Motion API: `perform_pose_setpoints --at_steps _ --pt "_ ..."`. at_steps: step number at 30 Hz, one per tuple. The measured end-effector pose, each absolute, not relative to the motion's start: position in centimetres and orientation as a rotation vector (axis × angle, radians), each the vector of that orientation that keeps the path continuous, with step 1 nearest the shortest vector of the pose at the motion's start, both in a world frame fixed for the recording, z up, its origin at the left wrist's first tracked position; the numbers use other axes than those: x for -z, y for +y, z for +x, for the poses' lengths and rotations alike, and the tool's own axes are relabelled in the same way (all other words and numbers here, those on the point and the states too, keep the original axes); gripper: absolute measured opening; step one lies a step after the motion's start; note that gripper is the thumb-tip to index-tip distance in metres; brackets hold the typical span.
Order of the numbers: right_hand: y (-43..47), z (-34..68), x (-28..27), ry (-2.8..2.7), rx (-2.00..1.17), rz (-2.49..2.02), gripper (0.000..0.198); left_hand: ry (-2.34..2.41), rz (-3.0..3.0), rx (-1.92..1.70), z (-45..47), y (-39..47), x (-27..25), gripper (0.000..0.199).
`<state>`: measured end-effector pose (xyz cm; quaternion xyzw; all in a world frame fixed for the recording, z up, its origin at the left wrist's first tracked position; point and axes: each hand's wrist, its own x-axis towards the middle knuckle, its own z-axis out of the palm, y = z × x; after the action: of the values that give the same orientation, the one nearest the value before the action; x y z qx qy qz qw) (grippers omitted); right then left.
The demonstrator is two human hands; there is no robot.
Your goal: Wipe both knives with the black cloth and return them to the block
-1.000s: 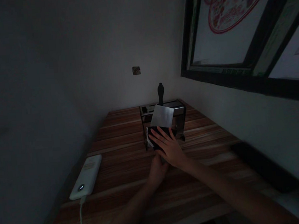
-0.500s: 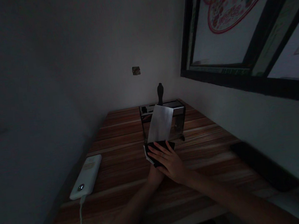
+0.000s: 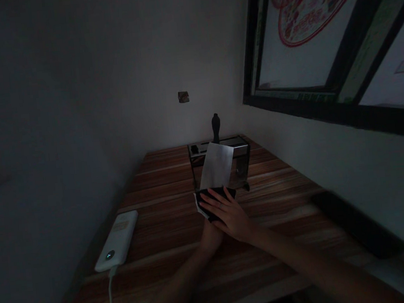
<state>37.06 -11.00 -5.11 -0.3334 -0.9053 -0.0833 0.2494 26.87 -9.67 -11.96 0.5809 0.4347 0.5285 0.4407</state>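
Observation:
A broad pale-grey cleaver blade points away from me, tilted up in front of the rack. Around its near end is a dark cloth with a whitish edge at the left. My right hand presses on this cloth from above, its fingers stretched across it. Underneath, my left hand supports the bundle; its fingers are hidden. A black handle rises just behind the blade's far end; whether it joins this blade or stands in the rack, I cannot tell.
Behind the blade stands a knife rack with a slotted top. A white power bank with a cable lies left on the wooden table. Along the right edge is a long dark object. Walls flank the table; a framed window is at right.
Both hands and the near end of the cloth have shifted slightly up and away from me. The right hand still covers the cloth; the view has tilted very slightly.

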Motion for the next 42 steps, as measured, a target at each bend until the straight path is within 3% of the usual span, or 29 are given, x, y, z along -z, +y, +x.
perform_pose_setpoints --at_steps 9,14,24,42 --pt "-9.0 37.5 3.8 -2.401 0.348 -0.944 0.054 1.161 1.603 -1.106 25.9 -10.6 9.5 0.021" --pt "-7.5 37.8 2.5 -2.334 0.385 -0.993 0.053 1.215 1.621 -1.117 26.2 -10.7 8.9 0.03" --pt "-3.8 38.9 -0.9 -2.198 0.44 -1.015 0.054 1.254 1.653 -1.061 26.1 -10.9 8.7 0.014" --pt "-3.5 40.5 -3.8 -1.996 0.302 -0.844 0.049 1.248 1.622 -1.054 26.2 -11.0 8.6 0.016"
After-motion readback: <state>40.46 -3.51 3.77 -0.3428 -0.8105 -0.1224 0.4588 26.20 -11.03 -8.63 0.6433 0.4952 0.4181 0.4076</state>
